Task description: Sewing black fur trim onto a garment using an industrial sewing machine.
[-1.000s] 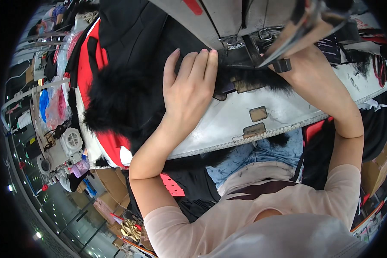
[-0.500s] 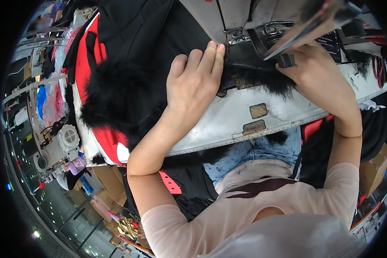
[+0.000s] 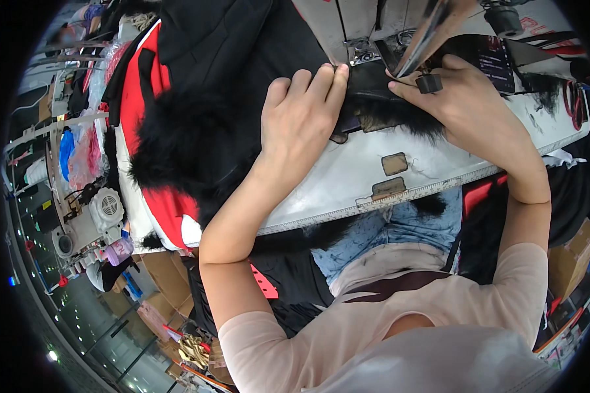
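Observation:
Black fabric with fluffy black trim (image 3: 183,141) lies across the bed of a sewing machine (image 3: 321,19). My left hand (image 3: 301,121) rests on the fabric just left of the presser foot (image 3: 362,54), fingers stretched out and pressing down, tips beside the foot. On the other side, my right hand (image 3: 475,111) has its thumb and forefinger closed on the edge of the black garment piece (image 3: 373,82). A dark strip of fur trim (image 3: 416,121) hangs below that edge. The needle tip and the stitching itself are hidden.
A white tabletop (image 3: 328,190) with a measuring tape along its near edge carries worn tape patches (image 3: 394,164). Red-handled scissors (image 3: 575,105) lie at the right. Red and white cloth (image 3: 177,216) is under the fur at left. Another machine's motor (image 3: 106,206) stands farther left.
My right hand has shifted left and slightly away from me, closer to the presser foot. My left hand stays on the fabric, a little farther right in view. The whole view has moved slightly.

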`<action>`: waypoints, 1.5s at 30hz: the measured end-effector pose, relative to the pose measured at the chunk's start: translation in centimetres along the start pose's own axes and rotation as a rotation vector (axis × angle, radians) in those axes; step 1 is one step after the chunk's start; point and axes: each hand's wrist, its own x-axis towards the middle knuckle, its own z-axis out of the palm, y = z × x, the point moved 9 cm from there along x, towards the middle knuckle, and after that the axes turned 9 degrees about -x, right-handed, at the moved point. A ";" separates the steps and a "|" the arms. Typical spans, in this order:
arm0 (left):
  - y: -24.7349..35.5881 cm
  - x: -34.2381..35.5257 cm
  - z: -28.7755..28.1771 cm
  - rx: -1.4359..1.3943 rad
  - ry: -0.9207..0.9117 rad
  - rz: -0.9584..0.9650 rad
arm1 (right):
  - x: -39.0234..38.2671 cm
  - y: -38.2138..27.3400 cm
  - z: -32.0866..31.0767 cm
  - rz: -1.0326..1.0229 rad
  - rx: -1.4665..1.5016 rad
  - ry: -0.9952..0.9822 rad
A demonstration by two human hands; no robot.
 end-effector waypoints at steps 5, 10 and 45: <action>0.1 0.4 0.2 0.013 -0.014 -0.025 | -0.3 0.0 -0.3 -0.014 0.003 0.040; -0.1 0.4 -0.2 0.016 0.008 -0.023 | -0.1 0.1 -0.2 0.006 0.013 0.022; 0.3 0.3 0.1 0.088 0.015 -0.040 | 0.2 0.5 0.5 0.041 -0.143 -0.001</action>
